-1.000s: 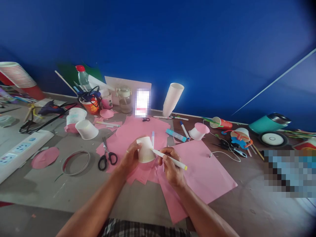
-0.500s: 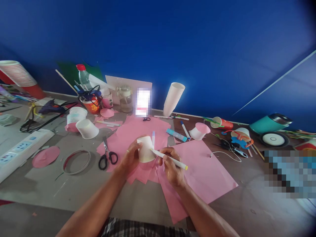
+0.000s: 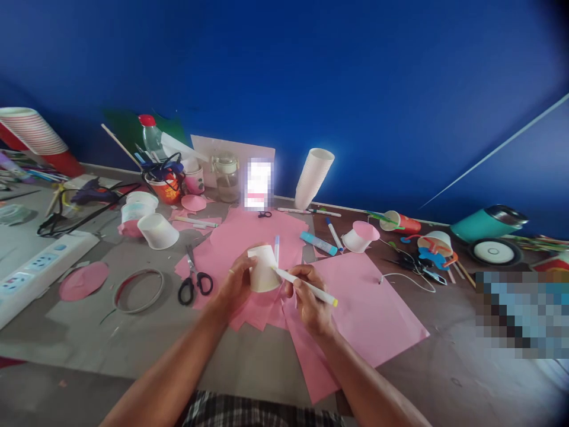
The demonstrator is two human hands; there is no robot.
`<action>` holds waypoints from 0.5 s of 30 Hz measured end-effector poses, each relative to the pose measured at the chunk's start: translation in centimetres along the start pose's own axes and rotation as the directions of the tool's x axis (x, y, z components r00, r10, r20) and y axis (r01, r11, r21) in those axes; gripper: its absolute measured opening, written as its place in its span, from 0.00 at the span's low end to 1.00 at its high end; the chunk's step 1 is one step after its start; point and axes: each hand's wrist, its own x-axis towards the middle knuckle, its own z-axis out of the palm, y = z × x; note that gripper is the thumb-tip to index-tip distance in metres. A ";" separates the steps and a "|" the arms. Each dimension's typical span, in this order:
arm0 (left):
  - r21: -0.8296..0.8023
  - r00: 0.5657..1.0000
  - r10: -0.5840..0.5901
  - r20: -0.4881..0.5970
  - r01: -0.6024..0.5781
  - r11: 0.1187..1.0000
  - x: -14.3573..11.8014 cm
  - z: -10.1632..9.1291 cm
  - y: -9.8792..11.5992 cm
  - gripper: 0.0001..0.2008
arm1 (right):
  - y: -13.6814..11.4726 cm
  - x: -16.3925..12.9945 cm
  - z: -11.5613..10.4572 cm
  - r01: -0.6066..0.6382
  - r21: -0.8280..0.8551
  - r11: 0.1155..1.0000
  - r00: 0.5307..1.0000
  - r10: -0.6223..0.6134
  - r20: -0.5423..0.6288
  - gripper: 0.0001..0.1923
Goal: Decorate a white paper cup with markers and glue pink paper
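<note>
Left hand (image 3: 235, 284) grips a white paper cup (image 3: 263, 270), held upside down over the pink paper (image 3: 368, 308); fingers wrap its left side, so that side is hidden. Right hand (image 3: 309, 299) is closed around a white marker (image 3: 306, 286) with a yellow cap. Marker tip meets the cup's right wall, low down (whether it marks the cup cannot be made out). The cup's rim is partly hidden behind both hands; whether it rests on the paper cannot be told.

Around the hands: black-handled scissors (image 3: 194, 283) lie just left of the left hand, on the edge of the pink sheets. A thin ring (image 3: 139, 290) and a pink paper disc (image 3: 83, 280) lie further left, apart from each other. Another white cup (image 3: 157, 230) lies tipped on its side beyond the scissors. A tall stack of white cups (image 3: 313, 177) leans by the blue wall. A blue pen (image 3: 276, 248) lies just behind the held cup, its lower part hidden by it. A teal glue stick (image 3: 318, 244) lies to the right of the pen.

Far right: a teal tumbler (image 3: 486, 222) on its side, and a pixelated patch below it (contents unreadable). A power strip (image 3: 31, 273) is cut off at the left edge. The small pixelated block at the back centre is also unreadable.
</note>
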 end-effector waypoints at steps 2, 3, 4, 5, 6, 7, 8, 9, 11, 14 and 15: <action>0.008 1.000 -0.001 -0.006 0.001 1.000 0.0 0.0 0.0 0.14 | 0.1 0.0 0.0 0.000 0.000 1.000 1.000 0.000 0.000 0.10; 0.009 1.000 -0.002 -0.010 0.002 1.000 0.0 0.0 0.0 0.14 | 0.1 0.0 -0.1 0.001 -0.001 1.000 1.000 -0.001 -0.001 0.10; 0.005 1.000 -0.004 -0.014 0.004 1.000 0.1 0.0 0.0 0.14 | 0.1 0.0 -0.1 0.000 -0.004 1.000 1.000 0.000 -0.002 0.09; -0.004 1.000 -0.007 -0.022 0.007 1.000 0.1 -0.1 0.0 0.13 | 0.0 0.0 -0.1 -0.002 -0.010 1.000 1.000 0.002 -0.003 0.09; -0.018 0.999 -0.007 -0.033 0.006 1.000 0.1 -0.1 0.0 0.13 | 0.0 0.0 -0.1 -0.006 -0.018 1.000 1.000 0.006 -0.003 0.08; -0.030 0.999 -0.006 -0.045 0.005 1.000 0.2 -0.1 -0.1 0.12 | -0.1 0.0 -0.1 -0.010 -0.026 1.000 1.000 0.010 -0.003 0.08; -0.039 0.998 -0.005 -0.056 0.003 0.999 0.2 -0.1 -0.1 0.12 | -0.1 0.0 -0.1 -0.016 -0.033 0.999 1.000 0.016 -0.001 0.08; -0.042 0.998 -0.006 -0.065 0.003 0.999 0.2 -0.1 -0.1 0.12 | -0.1 0.0 -0.1 -0.021 -0.035 0.999 1.000 0.021 0.000 0.08; -0.043 0.997 -0.006 -0.078 0.002 0.999 0.3 -0.2 -0.2 0.11 | 0.0 0.0 -0.1 -0.022 -0.018 1.000 1.000 0.022 0.005 0.07; -0.050 0.996 -0.004 -0.084 0.000 0.999 0.4 -0.3 -0.2 0.11 | 0.4 -0.1 -0.3 -0.027 0.029 0.999 1.000 0.026 0.016 0.06; -0.053 0.997 -0.005 -0.081 0.000 0.999 0.4 -0.3 -0.2 0.11 | 0.5 -0.1 -0.3 -0.030 0.040 0.999 0.999 0.029 0.020 0.06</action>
